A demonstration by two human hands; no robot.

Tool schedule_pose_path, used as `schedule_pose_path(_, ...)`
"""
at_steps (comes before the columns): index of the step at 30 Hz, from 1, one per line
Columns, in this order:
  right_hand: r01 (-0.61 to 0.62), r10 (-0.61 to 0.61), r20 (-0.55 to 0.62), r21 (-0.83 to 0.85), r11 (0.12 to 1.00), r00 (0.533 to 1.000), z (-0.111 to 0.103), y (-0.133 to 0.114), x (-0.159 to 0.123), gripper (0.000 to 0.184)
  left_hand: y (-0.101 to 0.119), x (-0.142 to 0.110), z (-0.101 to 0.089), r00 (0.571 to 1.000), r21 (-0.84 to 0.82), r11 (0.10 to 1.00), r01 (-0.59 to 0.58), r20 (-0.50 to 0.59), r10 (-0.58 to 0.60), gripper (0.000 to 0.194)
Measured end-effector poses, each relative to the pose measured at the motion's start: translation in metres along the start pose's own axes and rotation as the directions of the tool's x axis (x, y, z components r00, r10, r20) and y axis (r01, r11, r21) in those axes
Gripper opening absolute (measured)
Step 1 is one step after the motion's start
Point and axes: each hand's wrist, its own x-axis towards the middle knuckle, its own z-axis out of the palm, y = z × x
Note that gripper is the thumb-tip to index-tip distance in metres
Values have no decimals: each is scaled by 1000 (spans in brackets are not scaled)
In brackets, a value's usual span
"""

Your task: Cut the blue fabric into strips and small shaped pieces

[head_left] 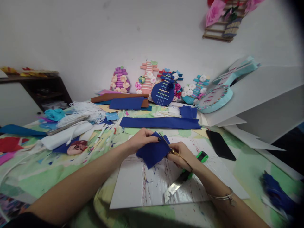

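Note:
My left hand pinches the upper edge of a dark blue piece of felt-like sheet, held a little above a white board. In my right hand is a pair of gold-handled scissors, fingers wrapped round the handles. The scissor blades lie along the right part of the blue piece, pointing up and left. How far the blades are apart I cannot make out. Under my right wrist a green box cutter rests on the board, its blade pointing toward me.
A scratched white board lies on the patterned tablecloth. Beyond it stretches a long blue strip. A black phone is at right; a white glue-gun-like device at left. Decorated paper instruments lean against the wall. A blue tool sits far right.

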Motion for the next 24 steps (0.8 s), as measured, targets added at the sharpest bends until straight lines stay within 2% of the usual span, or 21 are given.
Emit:
schedule_pose_path(9, 5, -6, -28, -10, 1000, 1000, 2, 0, 1, 15, 0, 0, 0, 1000, -16, 1000, 7, -2, -7, 20)
schedule_pose_path(17, -42, 42, -59, -6, 999, 997, 4, -2, 1, 19, -3, 2, -2, 1000, -40, 999, 9, 10, -9, 20)
schedule_pose_path(24, -81, 81, -60, 10, 997, 995, 6, 2, 2, 15, -4, 3, -2, 1000, -22, 1000, -10, 5, 11, 19)
